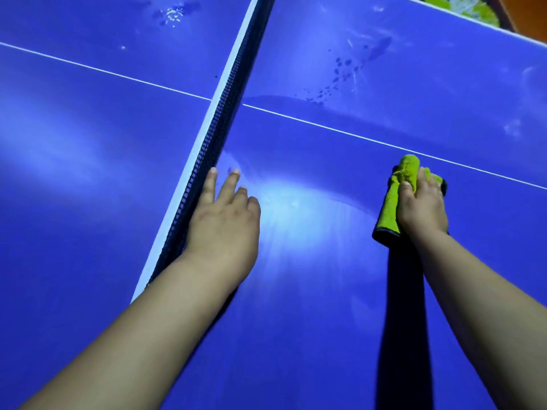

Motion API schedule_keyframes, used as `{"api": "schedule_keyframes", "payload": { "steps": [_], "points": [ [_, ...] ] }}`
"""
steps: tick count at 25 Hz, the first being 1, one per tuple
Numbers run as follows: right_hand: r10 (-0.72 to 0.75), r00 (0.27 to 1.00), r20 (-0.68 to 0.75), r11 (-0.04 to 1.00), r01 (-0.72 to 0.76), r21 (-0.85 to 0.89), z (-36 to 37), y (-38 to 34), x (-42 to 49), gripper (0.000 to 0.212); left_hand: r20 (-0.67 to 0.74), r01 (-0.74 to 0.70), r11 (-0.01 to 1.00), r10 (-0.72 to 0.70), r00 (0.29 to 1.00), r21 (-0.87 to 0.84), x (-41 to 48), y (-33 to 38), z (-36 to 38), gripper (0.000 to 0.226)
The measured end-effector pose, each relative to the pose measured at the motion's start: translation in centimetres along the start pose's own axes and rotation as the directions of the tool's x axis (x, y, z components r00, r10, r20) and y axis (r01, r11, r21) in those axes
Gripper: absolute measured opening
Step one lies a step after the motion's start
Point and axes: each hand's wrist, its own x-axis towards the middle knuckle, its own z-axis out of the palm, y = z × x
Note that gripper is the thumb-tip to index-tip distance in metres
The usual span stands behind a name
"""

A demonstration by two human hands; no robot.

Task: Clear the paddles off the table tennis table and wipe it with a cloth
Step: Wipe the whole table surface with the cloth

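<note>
Pressing the folded lime-green microfibre cloth [393, 199] on the blue table [296, 321] right of the black net [225, 108], my right hand [421, 202] grips its bunched middle. Soft and light, it should glide; my left hand [225, 220] lies flat, holding nothing, beside the net

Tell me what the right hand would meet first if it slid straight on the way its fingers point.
The white centre line, just past the green cloth the right hand grips; after that probably only wet table, no solid object.

Cloth [390, 202]: far side tucked under the right hand [421, 204].
Green object [473, 10]: sliced off by top edge, unidentifiable.
</note>
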Motion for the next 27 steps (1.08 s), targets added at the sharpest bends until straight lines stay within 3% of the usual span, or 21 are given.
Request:
{"api": "schedule_keyframes", "payload": {
  "steps": [5,12,15,18,22,27],
  "points": [
    [0.106,0.994,0.013,0.984,-0.103,-0.142,1.3,-3.7,-5.2,0.061,0.069,-0.042,0.983,0.030,0.997,0.180,-3.0,-1.8,-1.8,0.053],
    [-0.004,0.993,0.118,0.994,0.017,-0.105,5.0,-15.1,-6.5,0.061,0.154,0.037,0.969,-0.077,0.985,0.245,-5.9,-7.5,-0.5,0.059],
    [-0.120,0.970,0.213,0.985,0.142,-0.093,6.2,-19.2,-6.4,0.060,0.162,0.048,0.967,-0.091,0.983,0.251,-7.7,-8.6,0.4,0.060],
    [-0.292,0.907,0.303,0.941,0.330,-0.081,7.2,-22.6,-7.7,0.059,0.156,0.059,0.959,-0.106,0.982,0.279,-9.0,-9.0,0.8,0.062],
    [-0.561,0.744,0.363,0.788,0.614,-0.041,8.5,-24.3,-12.7,0.058,0.105,0.082,0.959,-0.114,0.988,0.271,-9.9,-9.0,1.6,0.057],
    [-0.705,0.606,0.367,0.657,0.754,0.017,8.0,-21.4,-18.7,0.061,0.015,0.164,0.967,-0.170,0.985,0.197,-10.8,-7.5,2.4,0.056]
  ]
}}
